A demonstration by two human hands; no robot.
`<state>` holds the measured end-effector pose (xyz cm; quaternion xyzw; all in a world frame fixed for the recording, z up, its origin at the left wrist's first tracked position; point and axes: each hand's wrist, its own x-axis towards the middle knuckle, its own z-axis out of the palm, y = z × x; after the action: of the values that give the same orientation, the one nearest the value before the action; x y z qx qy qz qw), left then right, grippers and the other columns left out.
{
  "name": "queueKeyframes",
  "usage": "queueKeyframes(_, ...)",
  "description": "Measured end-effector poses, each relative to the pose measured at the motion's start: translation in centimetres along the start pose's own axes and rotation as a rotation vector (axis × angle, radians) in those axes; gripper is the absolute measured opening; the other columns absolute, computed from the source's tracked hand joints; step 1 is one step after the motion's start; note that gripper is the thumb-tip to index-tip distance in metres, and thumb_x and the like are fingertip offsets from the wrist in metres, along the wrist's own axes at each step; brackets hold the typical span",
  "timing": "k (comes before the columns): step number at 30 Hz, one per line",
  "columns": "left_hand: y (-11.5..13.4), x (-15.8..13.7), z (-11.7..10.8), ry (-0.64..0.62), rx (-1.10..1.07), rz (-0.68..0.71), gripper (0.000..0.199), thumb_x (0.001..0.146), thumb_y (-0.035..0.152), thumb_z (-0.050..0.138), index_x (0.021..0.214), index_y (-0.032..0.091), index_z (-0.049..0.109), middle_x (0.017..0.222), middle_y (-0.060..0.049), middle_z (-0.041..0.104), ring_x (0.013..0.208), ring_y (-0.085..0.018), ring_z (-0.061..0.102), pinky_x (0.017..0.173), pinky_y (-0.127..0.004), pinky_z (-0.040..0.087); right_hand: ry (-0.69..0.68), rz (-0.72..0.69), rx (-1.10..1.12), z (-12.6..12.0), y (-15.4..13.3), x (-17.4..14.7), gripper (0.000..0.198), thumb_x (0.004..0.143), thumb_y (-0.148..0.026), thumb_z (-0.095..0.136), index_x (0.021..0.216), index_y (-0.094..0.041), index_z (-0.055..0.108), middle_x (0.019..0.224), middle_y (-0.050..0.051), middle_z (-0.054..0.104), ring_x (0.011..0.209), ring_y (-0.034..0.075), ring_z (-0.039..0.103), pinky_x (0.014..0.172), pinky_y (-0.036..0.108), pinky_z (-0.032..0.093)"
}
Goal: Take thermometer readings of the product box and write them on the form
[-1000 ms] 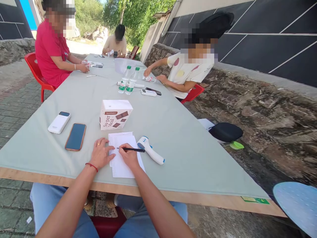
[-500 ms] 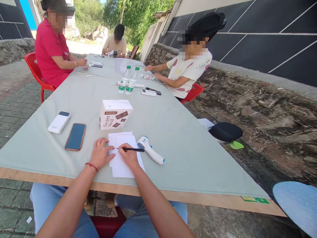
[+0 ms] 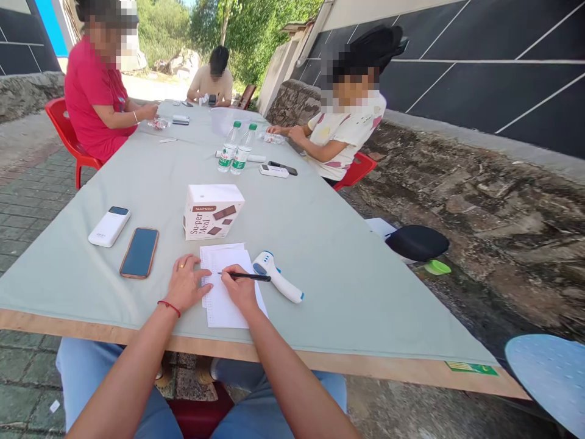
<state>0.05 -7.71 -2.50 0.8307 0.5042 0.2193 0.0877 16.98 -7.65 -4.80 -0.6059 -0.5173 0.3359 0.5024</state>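
My right hand [image 3: 239,289] grips a black pen [image 3: 250,277], its tip on the upper part of a white paper sheet [image 3: 231,311]. Faint marks run down the sheet's left side. Fingers spread, my left hand [image 3: 185,283] lies flat at the paper's left edge, its fingertips on the sheet. Just right of the paper rests a white infrared thermometer [image 3: 284,281]. Behind the paper stands a white box [image 3: 214,212] printed with chocolate pieces. A phone [image 3: 139,252] in a brown case and a white power bank [image 3: 109,227] lie to the left of my left hand.
Two water bottles [image 3: 235,149] with green caps stand mid-table, near another white power bank [image 3: 273,171] and a dark phone. A clear plastic basin [image 3: 228,121] is farther back. Three other people sit around the table [image 3: 356,292]. A blue stool [image 3: 551,378] is at lower right.
My right hand and the pen have shifted slightly right across the paper. My left hand stays put. The person on the right has drawn one hand back toward the body.
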Motion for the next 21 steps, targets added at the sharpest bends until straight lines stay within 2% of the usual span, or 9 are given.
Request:
queueKeyframes(13, -0.15, 0.0, 0.15, -0.001, -0.013, -0.006, 0.023, 0.078, 0.03, 0.073, 0.101, 0.028, 0.073, 0.122, -0.008, 0.053, 0.128, -0.032, 0.039, 0.109, -0.052, 0.033, -0.002, -0.036, -0.007, 0.12, 0.48, 0.12, 0.012, 0.066, -0.035, 0.053, 0.063, -0.024, 0.057, 0.06, -0.001, 0.062, 0.06, 0.018, 0.055, 0.061, 0.031, 0.046)
queueKeyframes(21, -0.07, -0.01, 0.06, -0.004, -0.016, -0.008, 0.024, 0.078, 0.03, 0.073, 0.102, 0.026, 0.073, 0.122, -0.009, 0.053, 0.129, -0.033, 0.038, 0.109, -0.052, 0.032, 0.002, -0.008, -0.012, -0.03, 0.13, 0.02, 0.013, 0.065, -0.035, 0.053, 0.064, -0.023, 0.058, 0.062, 0.0, 0.063, 0.061, 0.019, 0.056, 0.062, 0.032, 0.047)
